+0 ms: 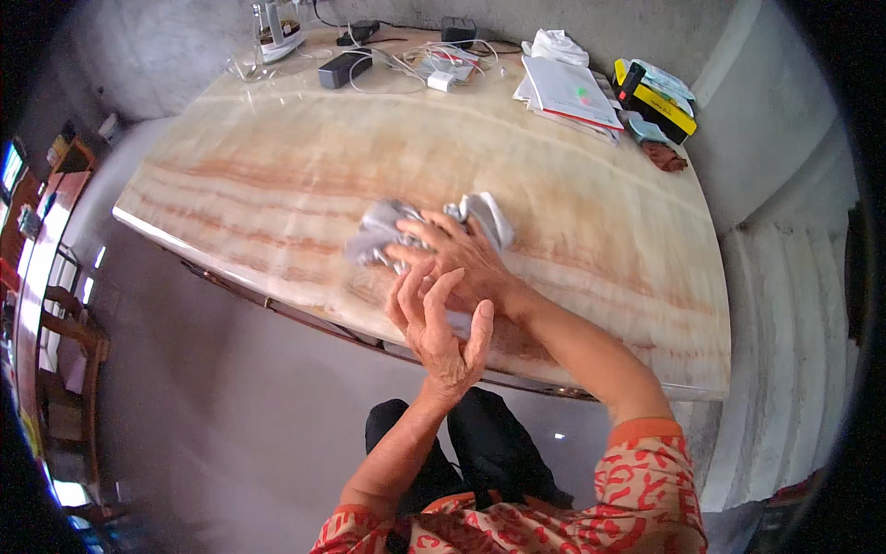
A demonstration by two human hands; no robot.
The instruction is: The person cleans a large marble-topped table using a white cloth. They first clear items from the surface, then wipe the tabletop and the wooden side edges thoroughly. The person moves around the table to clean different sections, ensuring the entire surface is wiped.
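Note:
A crumpled grey-white cloth point(377, 229) lies on the glossy marble-patterned tabletop point(268, 175), a bit right of its middle and toward the near side. My right hand point(466, 260) is pressed down over the cloth, its fingers bent into it; cloth shows on both sides of the hand, slightly blurred. Closer to me, my left hand point(434, 334) is raised over the table's near edge, palm up, fingers apart and curled a little. Nothing is in it. It partly overlaps the right wrist in view.
Along the far edge sit a dark power adapter point(345, 69), tangled white cables, a white charger point(441, 81) and a glass bottle point(269, 37). At the far right are stacked papers point(570, 90), a yellow-black box point(657, 102) and a brown crumpled item point(664, 156). Steps point(771, 342) rise beside the table.

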